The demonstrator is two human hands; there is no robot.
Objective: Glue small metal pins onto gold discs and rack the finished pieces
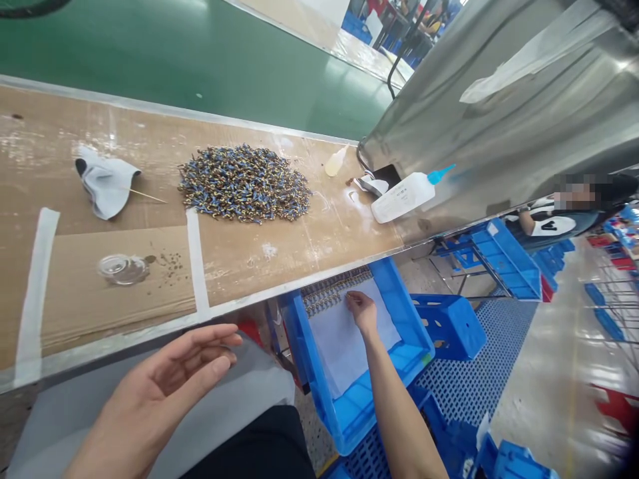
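My right hand (361, 310) reaches into a blue plastic bin (327, 406). Its thumb and fingers pinch a tiny metal part at the end of neat rows of similar parts (324, 301). These rows lie on white paper (344, 349) that lines the bin. In front of my lap hovers my left hand (174, 379), its fingers loosely bent and thumb apart, with nothing visible in it. On the workbench is a large heap of small blue and gold-coloured metal parts (244, 184).
The cardboard-covered workbench (239, 266) also carries a white cloth (107, 186) with a thin stick, a small clear round container (124, 269), a small yellowish bottle (336, 161) and a blue-tipped squeeze bottle (405, 197). A person (554, 223) sits at the far right, beyond blue crates (449, 326).
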